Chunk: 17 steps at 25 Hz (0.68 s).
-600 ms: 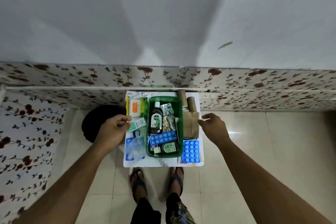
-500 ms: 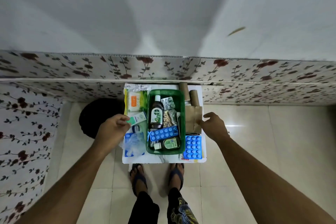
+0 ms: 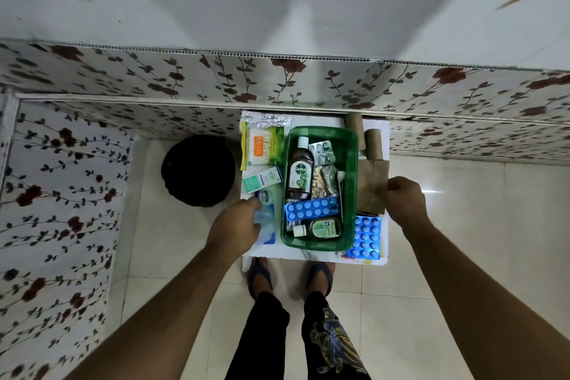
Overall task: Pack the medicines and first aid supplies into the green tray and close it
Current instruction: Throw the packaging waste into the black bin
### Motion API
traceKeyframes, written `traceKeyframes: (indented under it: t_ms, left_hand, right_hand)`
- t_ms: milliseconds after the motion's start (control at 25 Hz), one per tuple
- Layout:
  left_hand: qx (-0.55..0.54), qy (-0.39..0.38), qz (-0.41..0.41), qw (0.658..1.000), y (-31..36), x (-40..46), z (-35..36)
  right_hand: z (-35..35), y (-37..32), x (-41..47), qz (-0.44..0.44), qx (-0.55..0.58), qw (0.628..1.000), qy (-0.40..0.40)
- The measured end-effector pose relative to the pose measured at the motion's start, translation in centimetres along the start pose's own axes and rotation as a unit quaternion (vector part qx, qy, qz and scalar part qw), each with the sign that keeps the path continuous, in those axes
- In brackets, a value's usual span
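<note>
The green tray stands in the middle of a small white table. In it lie a brown Dettol bottle, silver blister strips, a blue blister strip and a small green bottle. My left hand rests on a clear plastic packet left of the tray, finger and thumb spread along its edge; whether it grips is unclear. My right hand pinches the right edge of a brown paper piece beside the tray. A teal medicine box lies flat on the table.
A cotton bud pack and a foil strip lie at the back left. Two cardboard rolls stand at the back right, and a blue blister card lies at the front right. A black bin stands left of the table. My sandalled feet are below it.
My left hand let go of the teal box, which now lies on the table, and moved toward me onto the plastic packet. My right hand closed onto the brown paper's edge.
</note>
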<state>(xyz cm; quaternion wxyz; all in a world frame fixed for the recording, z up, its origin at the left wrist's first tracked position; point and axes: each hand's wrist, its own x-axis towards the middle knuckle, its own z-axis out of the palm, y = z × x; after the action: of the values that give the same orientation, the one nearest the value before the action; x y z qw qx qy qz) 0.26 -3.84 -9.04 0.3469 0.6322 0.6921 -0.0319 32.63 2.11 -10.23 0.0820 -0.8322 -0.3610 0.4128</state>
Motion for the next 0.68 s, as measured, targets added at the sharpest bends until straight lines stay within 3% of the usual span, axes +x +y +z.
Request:
traceKeyframes:
  t_ms: [200, 360, 440, 680]
  left_hand:
    - [-0.087, -0.007, -0.028, 0.996, -0.2, -0.7, -2.7]
    - [-0.178, 0.070, -0.096, 0.977, -0.5, -1.7, -7.2]
    - [-0.258, 0.109, -0.141, 0.949, -2.1, -1.5, -8.7]
    - [-0.421, 0.130, -0.244, 0.864, -13.9, 3.1, -7.5]
  right_hand:
    - [-2.9, -1.8, -2.8, -0.029, 0.027, 0.999, 0.034]
    - [-6.1, -6.3, -7.5, -0.093, 0.054, 0.988, 0.110]
    - [-5.6, -9.2, -9.5, -0.138, 0.076, 0.981, 0.112]
    - [8.5, -17.8, -12.7, -0.251, 0.043, 0.967, -0.001]
